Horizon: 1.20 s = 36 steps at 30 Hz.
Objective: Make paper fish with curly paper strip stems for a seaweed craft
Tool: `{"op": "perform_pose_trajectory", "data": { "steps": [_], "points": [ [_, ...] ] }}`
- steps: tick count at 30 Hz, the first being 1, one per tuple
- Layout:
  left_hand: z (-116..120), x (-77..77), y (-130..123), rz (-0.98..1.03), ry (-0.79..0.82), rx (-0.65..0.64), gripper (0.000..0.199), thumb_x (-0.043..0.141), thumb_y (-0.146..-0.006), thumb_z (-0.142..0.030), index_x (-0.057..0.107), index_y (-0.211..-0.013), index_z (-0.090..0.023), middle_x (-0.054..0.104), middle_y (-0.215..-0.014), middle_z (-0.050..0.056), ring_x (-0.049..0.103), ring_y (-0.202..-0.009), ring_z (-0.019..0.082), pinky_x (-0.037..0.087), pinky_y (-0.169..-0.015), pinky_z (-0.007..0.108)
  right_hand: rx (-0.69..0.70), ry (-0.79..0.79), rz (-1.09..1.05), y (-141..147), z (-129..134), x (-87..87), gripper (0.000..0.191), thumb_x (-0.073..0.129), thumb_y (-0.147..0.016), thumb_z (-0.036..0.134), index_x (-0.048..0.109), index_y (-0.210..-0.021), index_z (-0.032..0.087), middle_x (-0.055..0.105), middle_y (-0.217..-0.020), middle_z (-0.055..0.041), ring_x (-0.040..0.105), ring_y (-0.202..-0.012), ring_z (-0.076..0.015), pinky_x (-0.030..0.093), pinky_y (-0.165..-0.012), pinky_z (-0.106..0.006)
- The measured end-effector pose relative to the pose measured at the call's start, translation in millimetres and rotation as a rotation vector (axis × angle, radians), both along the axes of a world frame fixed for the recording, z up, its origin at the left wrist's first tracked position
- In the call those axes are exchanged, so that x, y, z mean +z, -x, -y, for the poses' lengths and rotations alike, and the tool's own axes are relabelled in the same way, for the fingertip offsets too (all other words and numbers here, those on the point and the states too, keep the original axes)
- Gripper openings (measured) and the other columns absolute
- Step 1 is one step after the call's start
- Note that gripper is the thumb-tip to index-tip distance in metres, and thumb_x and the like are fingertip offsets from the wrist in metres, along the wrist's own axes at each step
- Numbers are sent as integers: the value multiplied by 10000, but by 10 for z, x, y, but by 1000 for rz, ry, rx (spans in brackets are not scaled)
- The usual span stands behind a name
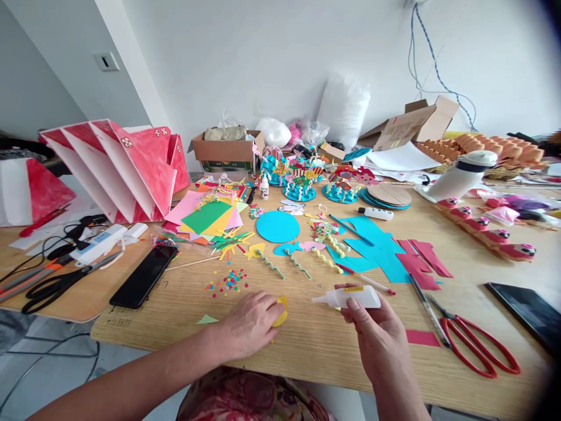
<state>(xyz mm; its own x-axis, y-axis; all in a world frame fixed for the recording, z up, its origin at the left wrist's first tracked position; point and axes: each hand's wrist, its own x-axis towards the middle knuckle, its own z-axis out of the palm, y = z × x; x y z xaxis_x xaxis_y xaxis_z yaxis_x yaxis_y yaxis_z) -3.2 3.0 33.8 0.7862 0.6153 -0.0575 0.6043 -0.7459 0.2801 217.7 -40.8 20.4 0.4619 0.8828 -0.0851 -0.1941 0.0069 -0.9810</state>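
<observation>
My right hand (372, 321) is closed around a small white glue bottle (362, 297), held sideways with its thin nozzle pointing left. Near the table's front edge my left hand (252, 324) has its fingers curled over a yellow paper piece (281, 311), most of which they hide. Colored paper dots (230, 282) lie just beyond the left hand, and a light green paper scrap (207, 319) is beside its wrist. Farther back, a blue paper circle (277, 226) lies flat, with twisted pipe cleaners (270, 264) between it and my hands.
Red-handled scissors (471, 342) and a pen (427, 310) lie at right, near a dark tablet (521, 310). A black phone (144, 276) and black scissors (65, 280) are at left. Stacked colored paper (208, 219) and finished blue-based crafts (300, 190) stand farther back.
</observation>
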Motion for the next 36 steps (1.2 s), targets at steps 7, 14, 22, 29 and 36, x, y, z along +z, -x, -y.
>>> {"op": "perform_pose_trajectory", "data": {
  "steps": [7, 14, 22, 29, 36],
  "points": [
    [194, -125, 299, 87, 58, -100, 784, 662, -673, -523, 362, -1309, -179, 430, -1331, 139, 330, -1248, 291, 232, -1034, 464, 21, -14, 47, 16, 7, 63, 311, 695, -667, 389, 625, -887, 181, 657, -876, -63, 534, -689, -156, 396, -574, -268],
    [409, -250, 473, 254, 61, -114, 302, 489, -853, -220, 545, -1148, -193, 600, -1165, 100, 491, -1130, 220, 318, -1008, 391, 26, -15, 48, 36, 7, 65, 317, 696, -666, 389, 631, -894, 180, 663, -902, -72, 526, -656, -147, 398, -558, -266],
    [70, -67, 399, 1187, 979, 832, 205, 659, -733, -285, 663, -851, -117, 676, -861, 84, 630, -715, 145, 443, -516, 168, 30, 19, 51, 55, 12, 42, 316, 699, -657, 395, 638, -890, 190, 661, -842, -49, 507, -636, -136, 395, -560, -260],
    [-149, 74, 254, 1494, 1244, 1007, 108, 707, -694, -133, 660, -786, -102, 670, -840, 76, 621, -653, 103, 486, -529, 159, -37, 35, 39, -30, 30, -30, 391, 724, -598, 435, 645, -877, 174, 663, -860, -77, 524, -648, -164, 421, -544, -276],
    [-161, -17, 163, 1573, 1248, 974, 37, 692, -709, -123, 664, -728, -110, 680, -851, 65, 630, -768, 128, 531, -681, 222, -20, 49, 59, -56, 57, -50, 382, 714, -617, 431, 635, -893, 178, 650, -844, -66, 519, -649, -157, 433, -564, -282]
  ]
}}
